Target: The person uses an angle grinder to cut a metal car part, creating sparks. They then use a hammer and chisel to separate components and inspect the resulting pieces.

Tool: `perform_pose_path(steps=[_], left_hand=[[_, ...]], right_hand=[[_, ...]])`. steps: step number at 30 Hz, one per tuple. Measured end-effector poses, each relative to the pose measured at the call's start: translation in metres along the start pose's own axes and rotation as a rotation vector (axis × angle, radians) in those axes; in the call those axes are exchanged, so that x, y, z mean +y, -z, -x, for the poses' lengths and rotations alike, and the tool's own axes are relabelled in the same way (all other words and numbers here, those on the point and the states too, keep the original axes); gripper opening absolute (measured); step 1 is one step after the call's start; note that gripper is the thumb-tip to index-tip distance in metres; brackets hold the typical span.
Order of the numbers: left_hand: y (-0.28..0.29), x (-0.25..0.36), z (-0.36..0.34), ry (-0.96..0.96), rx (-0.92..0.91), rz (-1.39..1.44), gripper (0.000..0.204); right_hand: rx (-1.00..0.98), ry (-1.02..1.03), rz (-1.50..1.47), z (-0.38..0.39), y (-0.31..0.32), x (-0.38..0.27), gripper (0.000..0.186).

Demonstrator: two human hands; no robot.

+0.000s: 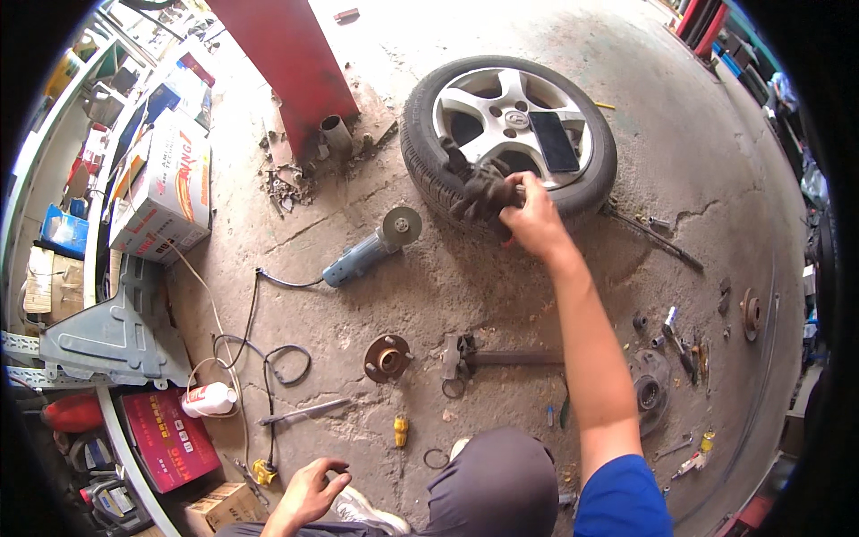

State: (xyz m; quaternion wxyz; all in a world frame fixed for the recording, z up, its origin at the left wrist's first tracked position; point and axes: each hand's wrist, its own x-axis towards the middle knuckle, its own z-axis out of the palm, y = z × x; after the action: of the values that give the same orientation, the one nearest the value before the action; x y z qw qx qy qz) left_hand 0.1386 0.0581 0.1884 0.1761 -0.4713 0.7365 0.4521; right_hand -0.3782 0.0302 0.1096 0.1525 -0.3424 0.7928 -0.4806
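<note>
My right hand (534, 217) reaches forward, its fingers closed on a pair of dark work gloves (483, 190). The gloves hang over the near left edge of a wheel, whose black tyre (420, 143) and silver alloy rim (514, 82) lie flat on the floor. A black smartphone (555, 141) rests on the rim, just beyond my right hand. Low in the view, my left hand (309, 495) is held beside my knee, fingers loosely curved and apart, with nothing in it. An angle grinder (371, 249) lies left of the wheel.
A rusty hub (388, 359), a hammer-like tool (483, 356), a screwdriver (309, 412) and a brake disc (651, 394) lie across the floor. The grinder's cord (257, 322) loops at left. A red post (291, 72) stands behind; boxes (170, 192) line the left shelves.
</note>
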Motion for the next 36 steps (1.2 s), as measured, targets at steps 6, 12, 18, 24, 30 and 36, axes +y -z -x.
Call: perform_pose_path(steps=[6,12,18,24,30,36], left_hand=[[0.006,0.009,0.026,0.194,-0.032,0.134,0.039],[-0.002,-0.019,0.053,0.229,-0.035,0.236,0.038],[-0.001,-0.015,0.061,0.19,-0.062,0.549,0.031],[0.077,0.022,0.061,-0.063,-0.266,0.767,0.039],[0.168,0.128,0.069,-0.463,-0.184,0.808,0.056],[0.219,0.179,0.175,-0.538,-0.296,1.362,0.108]], right_hand=[[0.408,-0.131,0.691,-0.08,0.038,0.05,0.073],[0.198,-0.492,0.846,-0.111,0.031,0.058,0.086],[0.188,-0.494,0.303,-0.129,0.052,0.066,0.06],[-0.231,-0.35,-0.552,0.039,0.027,-0.094,0.089],[-0.57,-0.094,-0.332,0.226,0.035,-0.319,0.085],[-0.457,0.046,-0.278,0.275,0.082,-0.498,0.099]])
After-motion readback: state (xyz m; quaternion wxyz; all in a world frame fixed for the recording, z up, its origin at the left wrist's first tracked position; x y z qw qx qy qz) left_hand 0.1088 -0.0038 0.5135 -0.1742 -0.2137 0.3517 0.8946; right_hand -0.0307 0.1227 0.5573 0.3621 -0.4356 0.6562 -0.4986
